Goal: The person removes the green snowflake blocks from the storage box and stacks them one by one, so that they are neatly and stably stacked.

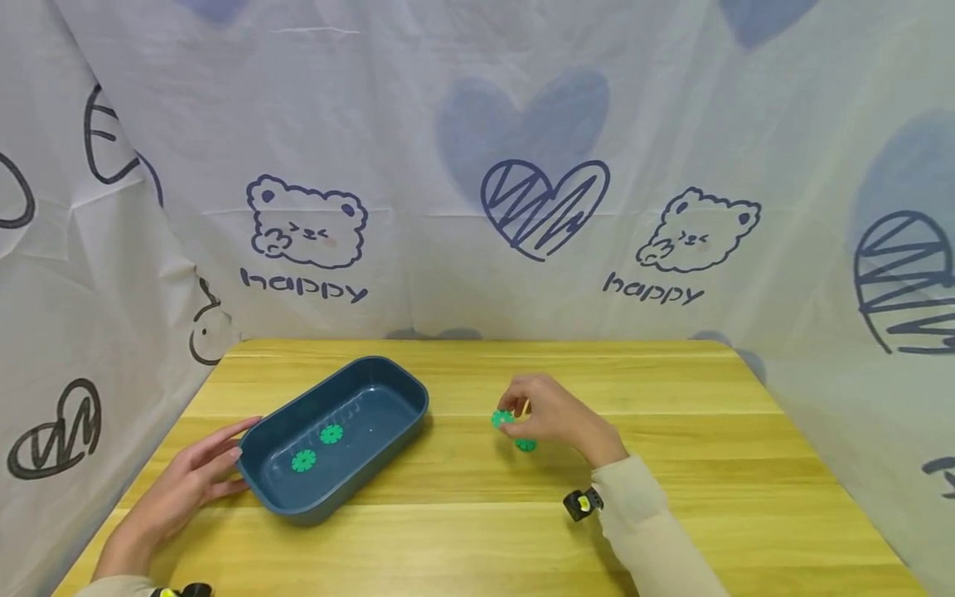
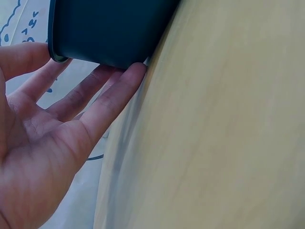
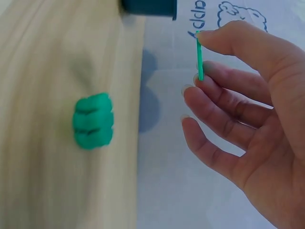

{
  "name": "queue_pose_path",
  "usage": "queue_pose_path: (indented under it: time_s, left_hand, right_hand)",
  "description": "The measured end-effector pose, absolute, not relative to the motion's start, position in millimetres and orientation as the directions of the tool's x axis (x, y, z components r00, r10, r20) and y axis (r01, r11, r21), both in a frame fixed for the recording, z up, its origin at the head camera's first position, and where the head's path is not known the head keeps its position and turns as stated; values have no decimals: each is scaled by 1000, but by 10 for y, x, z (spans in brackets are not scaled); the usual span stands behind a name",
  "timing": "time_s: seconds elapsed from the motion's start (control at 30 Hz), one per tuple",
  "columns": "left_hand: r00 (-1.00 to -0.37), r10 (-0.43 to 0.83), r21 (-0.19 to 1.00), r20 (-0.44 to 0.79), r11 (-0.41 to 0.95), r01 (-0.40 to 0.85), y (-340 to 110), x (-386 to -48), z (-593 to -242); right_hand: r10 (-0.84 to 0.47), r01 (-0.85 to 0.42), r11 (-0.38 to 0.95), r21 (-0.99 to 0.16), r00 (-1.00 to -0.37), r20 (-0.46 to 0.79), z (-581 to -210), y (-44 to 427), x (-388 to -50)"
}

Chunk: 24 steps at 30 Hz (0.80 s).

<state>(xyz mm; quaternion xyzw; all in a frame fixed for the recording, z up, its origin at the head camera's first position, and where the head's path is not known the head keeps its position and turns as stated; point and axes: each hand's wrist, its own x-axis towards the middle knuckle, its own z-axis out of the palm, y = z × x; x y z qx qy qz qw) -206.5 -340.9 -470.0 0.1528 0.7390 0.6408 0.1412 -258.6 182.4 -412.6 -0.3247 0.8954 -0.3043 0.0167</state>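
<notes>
The left hand (image 1: 182, 489) rests its spread, nearly straight fingers against the near-left end of a dark blue rectangular basin (image 1: 384, 444). In the left wrist view its thumb touches the rim while fingertips lie along the basin's outer wall (image 2: 109, 33). Two green snowflake discs (image 1: 303, 461) lie apart on the basin's floor. Right of the basin, the right hand (image 1: 548, 412) pinches another green snowflake disc (image 1: 502, 419) between thumb and fingers, above the table. Seen edge-on in the right wrist view, this disc (image 3: 199, 57) is thin. Below it, notched green plastic (image 3: 94, 120) sits on the table.
A light wooden table (image 1: 462, 547) carries everything. Pale cloth (image 1: 418, 166) with bear and heart drawings hangs behind the table and at both sides. Each wrist wears a strapped black device (image 1: 582, 503).
</notes>
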Motion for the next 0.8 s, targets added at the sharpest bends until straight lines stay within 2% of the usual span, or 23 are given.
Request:
queue_pose_path:
  time_s: [0.8]
  left_hand:
    - [-915,403,988,-2,142,60,-3409,-2058,-4706]
  right_hand:
    - [-510,-503,671,-545,-846,154,-4450,2146,-2549]
